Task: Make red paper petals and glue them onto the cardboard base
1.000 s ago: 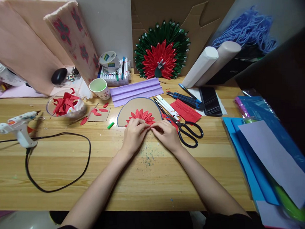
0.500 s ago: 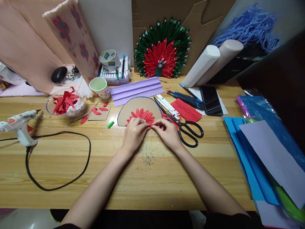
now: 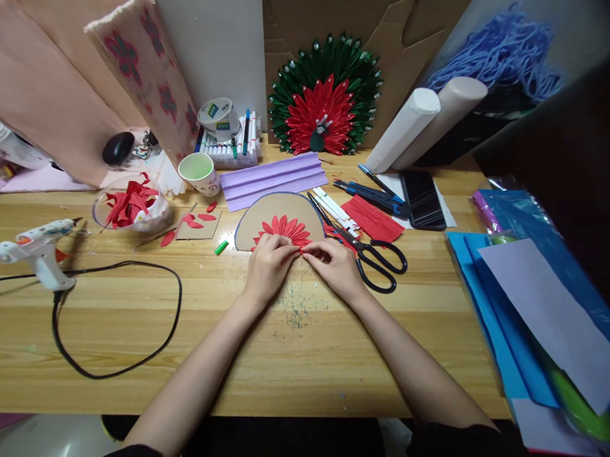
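Observation:
My left hand [image 3: 271, 264] and my right hand [image 3: 334, 264] meet at the lower edge of a semicircular cardboard piece [image 3: 255, 220] with a blue rim. Red paper petals [image 3: 284, 228] fan out on that cardboard, partly covered by my left hand. Both hands are closed in pinches with the fingertips close together, and a small red paper petal [image 3: 301, 249] shows between them. Loose red petals [image 3: 206, 218] lie on and around a small cardboard square [image 3: 199, 232] to the left. Black-handled scissors [image 3: 379, 258] rest just right of my right hand.
A glue gun [image 3: 44, 253] with a looped cord lies left, near a bowl of red scraps [image 3: 133, 209]. A paper cup [image 3: 200, 174], purple crepe paper [image 3: 274, 181], red paper [image 3: 373, 217], markers [image 3: 335, 211] and a phone [image 3: 423, 200] are behind. A green-and-red peacock fan [image 3: 324, 99] leans on cardboard.
Hardly anything differs. My right fingers have shifted very slightly at the petal, and the whole view has moved by a few pixels.

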A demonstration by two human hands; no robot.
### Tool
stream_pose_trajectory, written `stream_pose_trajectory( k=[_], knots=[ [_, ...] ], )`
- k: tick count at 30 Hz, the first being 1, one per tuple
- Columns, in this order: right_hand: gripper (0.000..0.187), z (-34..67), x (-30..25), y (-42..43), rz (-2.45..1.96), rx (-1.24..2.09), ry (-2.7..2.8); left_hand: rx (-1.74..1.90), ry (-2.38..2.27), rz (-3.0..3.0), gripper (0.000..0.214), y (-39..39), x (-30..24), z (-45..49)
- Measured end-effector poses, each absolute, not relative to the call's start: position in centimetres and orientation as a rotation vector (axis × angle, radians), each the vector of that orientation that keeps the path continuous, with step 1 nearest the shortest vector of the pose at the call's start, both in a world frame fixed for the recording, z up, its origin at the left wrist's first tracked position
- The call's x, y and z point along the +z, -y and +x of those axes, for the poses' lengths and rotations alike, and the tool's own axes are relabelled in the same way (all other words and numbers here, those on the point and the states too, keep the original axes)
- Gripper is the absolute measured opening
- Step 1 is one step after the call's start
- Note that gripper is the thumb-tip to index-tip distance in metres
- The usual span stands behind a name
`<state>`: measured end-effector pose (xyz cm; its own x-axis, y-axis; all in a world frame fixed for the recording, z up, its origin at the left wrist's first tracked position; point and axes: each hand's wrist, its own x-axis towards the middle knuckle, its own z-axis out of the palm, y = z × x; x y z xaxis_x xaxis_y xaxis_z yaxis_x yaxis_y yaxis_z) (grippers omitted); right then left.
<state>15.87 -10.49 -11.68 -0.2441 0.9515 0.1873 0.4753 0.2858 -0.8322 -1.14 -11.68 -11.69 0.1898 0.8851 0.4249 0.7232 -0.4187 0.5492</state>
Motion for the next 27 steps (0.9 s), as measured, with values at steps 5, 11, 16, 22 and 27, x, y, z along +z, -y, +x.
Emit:
stream_pose_trajectory(
  k=[5, 11, 16, 22, 27],
  knots=[
    [0.008, 15.8, -11.9, 10.5, -1.312, 0.900, 1.786, 1.061, -1.547, 2.247, 0.012, 11.6, -11.8, -1.1],
    [0.006, 15.6, -11.5, 10.5, -1.324, 0.866, 1.810, 1.064, -1.565, 2.223, 0.012, 11.8, -11.5, -1.5],
    [0.008, 15.7, -11.6, 10.6, -1.321, 0.890, 1.781, 1.090, -1.676, 2.114, 0.008, 12.2, -10.9, -2.5],
    [0.007, 15.6, -11.8, 10.7, -1.332, 0.874, 1.771, 1.082, -1.659, 2.041, 0.009, 12.1, -10.7, -3.1],
    [0.006, 15.5, -11.8, 10.7, -1.316, 0.861, 1.779, 1.021, -1.604, 2.111, 0.014, 11.7, -10.7, -2.6]
  ],
)
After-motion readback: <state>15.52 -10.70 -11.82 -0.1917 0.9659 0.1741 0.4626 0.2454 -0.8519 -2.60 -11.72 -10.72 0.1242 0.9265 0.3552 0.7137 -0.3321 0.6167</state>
